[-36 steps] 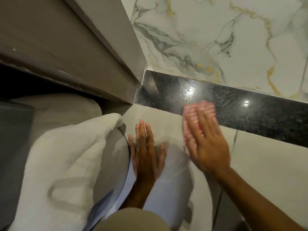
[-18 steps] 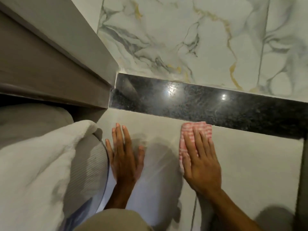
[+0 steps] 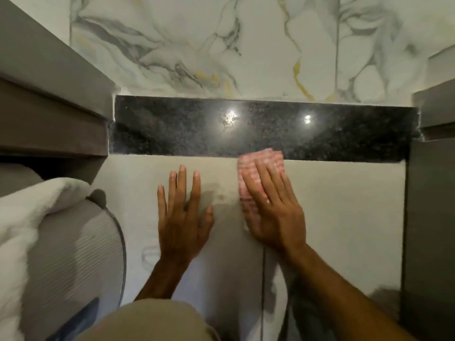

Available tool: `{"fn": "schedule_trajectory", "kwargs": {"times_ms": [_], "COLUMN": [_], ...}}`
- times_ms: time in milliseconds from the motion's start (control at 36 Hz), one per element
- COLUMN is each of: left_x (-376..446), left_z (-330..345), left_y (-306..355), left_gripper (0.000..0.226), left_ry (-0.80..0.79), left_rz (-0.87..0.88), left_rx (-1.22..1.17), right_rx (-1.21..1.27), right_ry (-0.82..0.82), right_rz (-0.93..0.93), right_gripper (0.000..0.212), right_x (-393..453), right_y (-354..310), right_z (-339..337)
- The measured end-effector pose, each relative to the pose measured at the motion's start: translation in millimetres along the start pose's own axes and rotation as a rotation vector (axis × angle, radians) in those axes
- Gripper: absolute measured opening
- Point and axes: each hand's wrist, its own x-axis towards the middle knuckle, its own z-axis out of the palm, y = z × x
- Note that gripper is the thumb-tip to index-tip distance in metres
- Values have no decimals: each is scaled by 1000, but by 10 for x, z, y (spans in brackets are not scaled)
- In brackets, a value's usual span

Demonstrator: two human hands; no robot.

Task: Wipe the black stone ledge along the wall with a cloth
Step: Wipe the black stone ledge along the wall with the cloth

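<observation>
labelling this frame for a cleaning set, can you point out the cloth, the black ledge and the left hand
cloth (image 3: pixel 248 163): head view, checked part showing above the fingers.
black ledge (image 3: pixel 172 129): head view, bare polished top, left half.
left hand (image 3: pixel 183 215): head view, back of the hand, flat on the tile.

Grey floor tile (image 3: pixel 332 217) under me: my left hand (image 3: pixel 183 217) flat on it, my right hand (image 3: pixel 273 207) pressing cloth (image 3: pixel 251 163) at ledge (image 3: pixel 172 129) edge.

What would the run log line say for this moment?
right hand: flat on pink cloth | cloth: at ledge front edge | left hand: flat on tile
</observation>
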Motion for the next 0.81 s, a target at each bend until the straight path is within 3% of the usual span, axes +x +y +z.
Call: {"fn": "schedule_trajectory", "kwargs": {"times_ms": [83, 194, 250, 333, 389, 472, 556, 639, 722, 806], "left_x": [90, 179, 206, 212, 204, 200, 222, 237, 266, 290], "left_z": [16, 121, 162, 205, 211, 187, 154, 160, 206, 267], "left_y": [134, 287, 344, 365, 361, 383, 442, 514, 598, 641], "left_gripper": [73, 74, 74, 74, 73, 70, 73, 73, 73, 72], "left_ry": [-7, 21, 38, 51, 43, 18, -23, -16, 1, 23], "left_rz": [63, 136, 147, 133, 123, 104, 127, 179, 239, 243], "left_rx": [3, 35, 65, 71, 43, 12, -12, -22, -30, -19], "right_rx": [-57, -76, -105, -84, -39, 15, 8, -68, -86, -82], "right_ry": [-6, 158, 213, 105, 80, 166, 141, 162, 253, 312], "right_rz": [209, 441, 391, 151, 57, 85, 242, 592, 836, 838], "right_gripper": [71, 74, 72, 75, 74, 66, 63, 65, 67, 72], "right_x": [-301, 275, 717, 1158, 1130, 603, -145, -480, -111, 543], "right_y": [316, 474, 471, 318, 191, 135, 278, 490, 711, 1004], "right_z": [-95, -112, -62, -1, 6, -24, -98, -165, -241, -293]}}
